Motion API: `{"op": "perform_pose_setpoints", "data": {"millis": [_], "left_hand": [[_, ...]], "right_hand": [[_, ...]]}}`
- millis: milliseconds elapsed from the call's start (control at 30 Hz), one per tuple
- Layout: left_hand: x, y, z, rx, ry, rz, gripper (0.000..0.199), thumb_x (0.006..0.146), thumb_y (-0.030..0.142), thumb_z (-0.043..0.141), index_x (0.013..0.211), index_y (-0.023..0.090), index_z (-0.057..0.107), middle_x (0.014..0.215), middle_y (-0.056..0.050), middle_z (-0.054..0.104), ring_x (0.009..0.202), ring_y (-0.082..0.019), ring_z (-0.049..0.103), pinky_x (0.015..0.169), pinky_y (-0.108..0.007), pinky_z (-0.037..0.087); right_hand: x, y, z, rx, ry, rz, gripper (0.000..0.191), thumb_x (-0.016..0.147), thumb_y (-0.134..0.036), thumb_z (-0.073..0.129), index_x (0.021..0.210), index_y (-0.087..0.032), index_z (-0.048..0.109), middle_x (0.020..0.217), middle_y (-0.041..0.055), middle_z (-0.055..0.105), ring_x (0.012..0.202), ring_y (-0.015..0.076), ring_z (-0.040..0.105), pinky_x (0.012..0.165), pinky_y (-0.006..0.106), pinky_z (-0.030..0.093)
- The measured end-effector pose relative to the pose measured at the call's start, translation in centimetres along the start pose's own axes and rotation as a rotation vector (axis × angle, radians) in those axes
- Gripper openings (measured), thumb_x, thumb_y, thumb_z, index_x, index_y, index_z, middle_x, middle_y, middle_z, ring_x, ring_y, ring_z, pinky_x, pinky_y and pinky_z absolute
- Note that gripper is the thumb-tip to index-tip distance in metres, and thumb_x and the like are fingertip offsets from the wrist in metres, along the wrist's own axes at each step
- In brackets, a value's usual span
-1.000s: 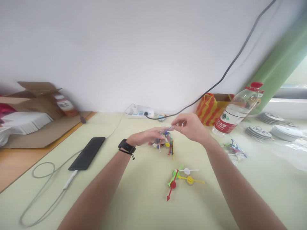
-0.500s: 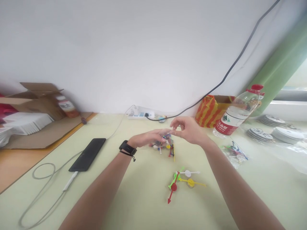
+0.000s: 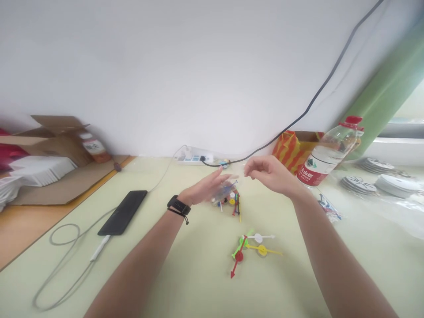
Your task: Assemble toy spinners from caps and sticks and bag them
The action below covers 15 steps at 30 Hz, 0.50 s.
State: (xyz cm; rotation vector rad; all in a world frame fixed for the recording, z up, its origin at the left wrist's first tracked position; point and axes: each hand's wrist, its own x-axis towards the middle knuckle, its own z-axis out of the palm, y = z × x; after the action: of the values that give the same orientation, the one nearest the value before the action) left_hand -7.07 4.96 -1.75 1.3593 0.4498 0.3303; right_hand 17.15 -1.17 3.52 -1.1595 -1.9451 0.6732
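My left hand (image 3: 205,187), a black band on its wrist, holds a small clear plastic bag (image 3: 224,189) with something blue inside. The bag is blurred. My right hand (image 3: 266,173) hangs to the right of it with fingers curled together; whatever they pinch is too small to make out. Beneath the bag lies a pile of coloured spinner arrows (image 3: 232,201), partly hidden. Nearer to me on the table, a red arrow spinner (image 3: 239,256) overlaps a green one (image 3: 243,242), beside a yellow one (image 3: 262,251) and a white one (image 3: 258,238).
A black phone (image 3: 122,213) with its cable lies at left, a cardboard box (image 3: 62,137) behind it. Along the wall is a power strip (image 3: 195,160). At right stand a water bottle (image 3: 323,159), a filled clear packet (image 3: 329,207) and stacked white discs (image 3: 359,185).
My hands have moved apart: the right one has shifted right and slightly up, away from the bag. The thumb of my left hand has risen, and the bag stays at that hand.
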Motion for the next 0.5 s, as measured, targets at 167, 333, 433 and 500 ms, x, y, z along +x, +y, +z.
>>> {"op": "perform_pose_setpoints", "data": {"millis": [167,333,433,500], "left_hand": [[0.6,-1.9,1.1,-0.248,-0.031,-0.091,0.065,0.095,0.068,0.043,0.124,0.014,0.066,0.093,-0.013,0.071,0.067,-0.019,0.060,0.065,-0.031,0.042],[-0.1,-3.8,2.5,-0.459,0.211,-0.052,0.030,0.092,0.038,0.062,0.103,0.012,0.073,0.084,-0.010,0.069,0.063,-0.016,0.059,0.061,-0.028,0.044],[-1.2,-4.6,3.2,-0.465,0.412,0.058,0.020,0.089,0.030,0.067,0.099,0.013,0.072,0.097,-0.011,0.072,0.074,-0.016,0.064,0.066,-0.027,0.049],[-1.7,-5.3,3.5,-0.417,0.544,0.142,0.021,0.089,0.033,0.071,0.099,0.015,0.069,0.101,-0.011,0.073,0.079,-0.016,0.066,0.070,-0.027,0.051]], "right_hand": [[-0.1,0.2,-0.3,0.035,0.103,-0.056,0.014,0.083,-0.019,0.053,0.079,-0.018,0.066,0.083,0.0034,0.068,0.082,0.0179,0.062,0.073,0.030,0.048],[-0.9,-0.5,-1.1,-0.135,0.263,-0.039,0.017,0.085,-0.024,0.060,0.100,-0.019,0.066,0.103,0.0072,0.071,0.077,0.0175,0.063,0.067,0.030,0.048],[-1.9,-2.2,-1.6,-0.227,0.128,-0.058,0.010,0.086,-0.024,0.061,0.090,-0.020,0.069,0.089,0.0046,0.072,0.072,0.0169,0.061,0.065,0.029,0.046],[-2.5,-3.2,-1.2,-0.243,-0.163,-0.071,0.012,0.085,-0.020,0.060,0.085,-0.021,0.072,0.083,0.0022,0.073,0.073,0.0165,0.061,0.066,0.028,0.046]]}}
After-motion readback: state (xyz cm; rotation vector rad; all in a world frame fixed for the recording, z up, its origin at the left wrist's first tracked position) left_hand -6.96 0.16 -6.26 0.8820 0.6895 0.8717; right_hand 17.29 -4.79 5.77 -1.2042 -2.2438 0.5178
